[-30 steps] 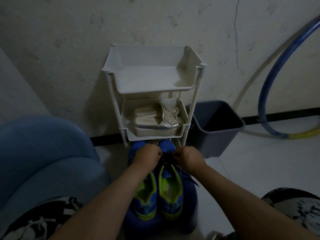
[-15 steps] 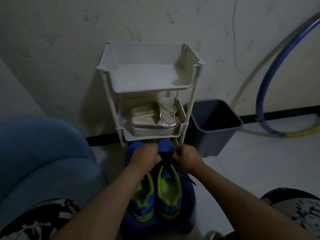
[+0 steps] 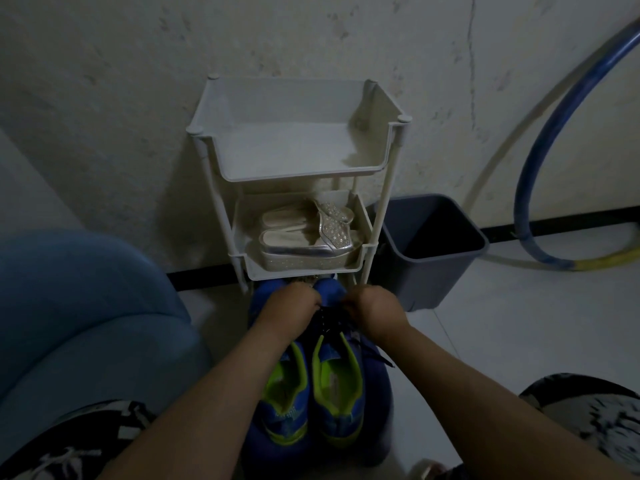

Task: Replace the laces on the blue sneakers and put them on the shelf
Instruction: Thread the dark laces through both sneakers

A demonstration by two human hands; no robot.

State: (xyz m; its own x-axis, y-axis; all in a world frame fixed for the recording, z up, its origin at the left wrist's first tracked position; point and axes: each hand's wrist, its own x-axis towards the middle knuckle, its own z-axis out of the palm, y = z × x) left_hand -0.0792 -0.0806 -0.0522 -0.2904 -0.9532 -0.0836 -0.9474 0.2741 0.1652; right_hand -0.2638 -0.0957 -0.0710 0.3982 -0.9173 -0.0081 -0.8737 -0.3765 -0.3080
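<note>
Bare arms, black-and-white printed clothing over the legs

The left hand (image 3: 291,303) and right hand (image 3: 375,308) are uncovered. Behind the grip, the left forearm (image 3: 207,403) and right forearm (image 3: 485,382) are bare from wrist to the picture's lower edge. Low and well to the left of the grip, a dark garment (image 3: 104,427) with blocky white print covers the leg, and a pale cord (image 3: 59,459) lies on it. Well to the right of the grip, the same print shows over the other leg, blurred.
</note>
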